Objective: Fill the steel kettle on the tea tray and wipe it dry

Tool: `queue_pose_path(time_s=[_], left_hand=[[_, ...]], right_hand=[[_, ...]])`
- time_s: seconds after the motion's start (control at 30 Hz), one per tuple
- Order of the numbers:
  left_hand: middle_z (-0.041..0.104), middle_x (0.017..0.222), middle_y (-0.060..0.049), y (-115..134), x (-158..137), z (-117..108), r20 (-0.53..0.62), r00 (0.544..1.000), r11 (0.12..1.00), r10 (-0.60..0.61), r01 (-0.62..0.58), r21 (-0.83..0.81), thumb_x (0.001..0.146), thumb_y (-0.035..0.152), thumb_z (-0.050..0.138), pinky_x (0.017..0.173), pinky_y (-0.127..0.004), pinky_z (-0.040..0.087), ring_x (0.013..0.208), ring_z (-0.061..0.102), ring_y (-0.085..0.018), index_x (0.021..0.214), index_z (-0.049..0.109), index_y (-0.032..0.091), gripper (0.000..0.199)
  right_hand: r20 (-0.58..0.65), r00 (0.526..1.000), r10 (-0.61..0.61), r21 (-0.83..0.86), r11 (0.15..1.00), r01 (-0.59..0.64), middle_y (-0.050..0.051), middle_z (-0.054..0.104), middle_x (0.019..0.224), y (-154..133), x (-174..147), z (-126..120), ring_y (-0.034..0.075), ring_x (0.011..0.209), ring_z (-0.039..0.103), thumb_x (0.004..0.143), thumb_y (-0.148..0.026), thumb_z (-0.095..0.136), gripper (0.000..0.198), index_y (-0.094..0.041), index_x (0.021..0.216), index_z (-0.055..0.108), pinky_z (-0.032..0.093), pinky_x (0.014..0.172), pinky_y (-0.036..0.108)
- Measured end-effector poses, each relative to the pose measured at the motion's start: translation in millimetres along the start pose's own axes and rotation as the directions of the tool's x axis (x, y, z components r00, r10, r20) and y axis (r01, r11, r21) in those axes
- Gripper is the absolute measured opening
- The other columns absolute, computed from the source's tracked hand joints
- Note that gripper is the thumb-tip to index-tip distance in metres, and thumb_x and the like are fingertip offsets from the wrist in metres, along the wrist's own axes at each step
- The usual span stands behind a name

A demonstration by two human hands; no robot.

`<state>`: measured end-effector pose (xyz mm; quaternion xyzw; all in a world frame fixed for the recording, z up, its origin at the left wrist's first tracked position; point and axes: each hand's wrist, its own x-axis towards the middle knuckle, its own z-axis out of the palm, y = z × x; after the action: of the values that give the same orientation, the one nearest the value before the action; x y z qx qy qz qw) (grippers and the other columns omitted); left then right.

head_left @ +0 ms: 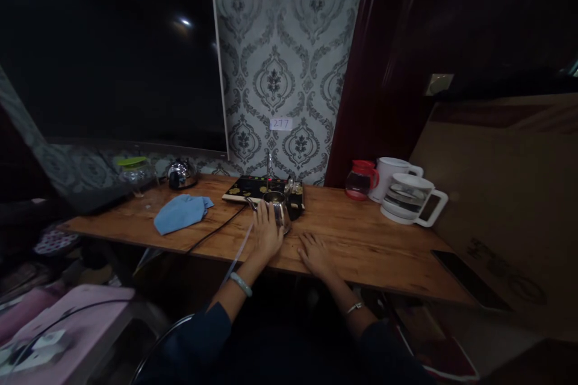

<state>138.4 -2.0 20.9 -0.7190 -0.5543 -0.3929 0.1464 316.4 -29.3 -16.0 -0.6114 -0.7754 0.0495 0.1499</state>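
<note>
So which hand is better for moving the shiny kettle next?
Probably the left hand: its fingers are on the metal kettle. The right hand rests on the wooden table, apart from the kettle.

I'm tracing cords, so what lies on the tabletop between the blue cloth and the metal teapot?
In the head view, a black cord and, nearer the metal teapot, a pale strip run across the tabletop between it and the blue cloth.

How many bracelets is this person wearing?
2: a pale bangle on the arm of the left hand, which touches the silver teapot; a thin metallic bracelet on the arm of the right hand. The dark sleeves may hide others.
</note>
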Motion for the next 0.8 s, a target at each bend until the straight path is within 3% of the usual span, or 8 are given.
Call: queue_pose_path(time_s=[0.23, 0.43, 0.6, 0.8], left_hand=[[0.006, 0.161, -0.008, 10, -3, -8, 0.081, 0.990, 0.991, 0.117, -0.121, 0.051, 0.076, 0.015, 0.056, 0.116, -0.056, 0.016, 0.147, 0.004, -0.034, 0.142, 0.039, 0.025, 0.069], [0.007, 0.160, -0.012, 9, 4, -10, 0.039, 0.998, 0.998, 0.042, -0.044, 0.043, 0.077, 0.017, 0.054, 0.115, -0.055, 0.021, 0.146, 0.008, -0.034, 0.145, 0.034, 0.019, 0.071], [0.013, 0.159, -0.016, 1, 10, -16, 0.073, 0.997, 0.999, 0.026, -0.028, 0.028, 0.078, 0.018, 0.054, 0.113, -0.056, 0.024, 0.145, 0.014, -0.035, 0.145, 0.033, 0.017, 0.071], [0.005, 0.160, -0.017, -2, 5, -8, 0.060, 0.998, 1.000, 0.026, -0.026, -0.005, 0.079, 0.015, 0.052, 0.112, -0.056, 0.026, 0.146, 0.010, -0.035, 0.148, 0.024, 0.016, 0.075]], right_hand=[[0.002, 1.000, -0.002, 0.000, 1.000, 0.002, 0.007, 0.039, 0.151, 0, 0, 1, 0.025, 0.139, 0.029, 0.094, -0.040, 0.032, 0.055, -0.018, 0.143, 0.040, 0.021, 0.112, 0.039], [0.002, 1.000, 0.004, -0.014, 1.000, -0.004, 0.008, 0.039, 0.150, 1, 1, 2, 0.025, 0.139, 0.030, 0.094, -0.040, 0.034, 0.054, -0.020, 0.143, 0.040, 0.022, 0.111, 0.039], [-0.006, 1.000, -0.003, 0.001, 1.000, 0.003, 0.006, 0.040, 0.150, 0, 0, 0, 0.024, 0.139, 0.030, 0.094, -0.039, 0.033, 0.054, -0.021, 0.143, 0.040, 0.021, 0.111, 0.039], [-0.007, 1.000, 0.002, 0.005, 1.000, -0.002, 0.007, 0.040, 0.150, -1, -1, -1, 0.024, 0.139, 0.030, 0.093, -0.039, 0.033, 0.054, -0.019, 0.143, 0.041, 0.021, 0.111, 0.039]])
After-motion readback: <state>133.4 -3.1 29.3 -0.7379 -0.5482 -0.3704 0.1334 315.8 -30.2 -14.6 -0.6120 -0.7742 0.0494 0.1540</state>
